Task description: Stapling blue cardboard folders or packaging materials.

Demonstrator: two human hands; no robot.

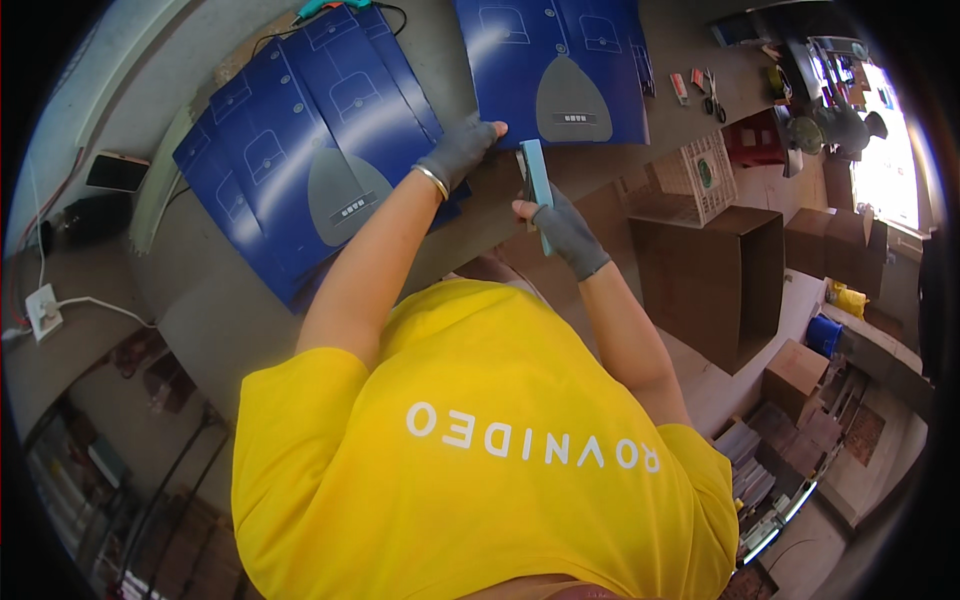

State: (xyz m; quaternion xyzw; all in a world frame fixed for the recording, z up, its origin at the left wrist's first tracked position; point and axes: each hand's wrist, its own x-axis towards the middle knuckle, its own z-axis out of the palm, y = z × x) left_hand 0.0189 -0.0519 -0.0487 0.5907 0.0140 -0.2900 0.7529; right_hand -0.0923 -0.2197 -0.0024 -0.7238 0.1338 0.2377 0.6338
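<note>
Blue sheet (560, 70) lying flat on counter (200, 290) | left hand (458, 150) pressing its near edge, grip flat open | right hand (562, 228) just below sheet, gripping pale strip (536, 185) upright | advice: keeping the sheet pinned, strip squared to the edge.

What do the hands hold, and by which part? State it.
The right hand grips a slim light-blue tool by its lower end. The left hand rests on a blue printed sheet, holding nothing.

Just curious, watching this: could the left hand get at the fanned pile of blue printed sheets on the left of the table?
Probably yes. The left hand, in a grey glove, already rests beside the fanned blue sheets, with nothing between them. The right hand is busy holding a light blue strip.
</note>
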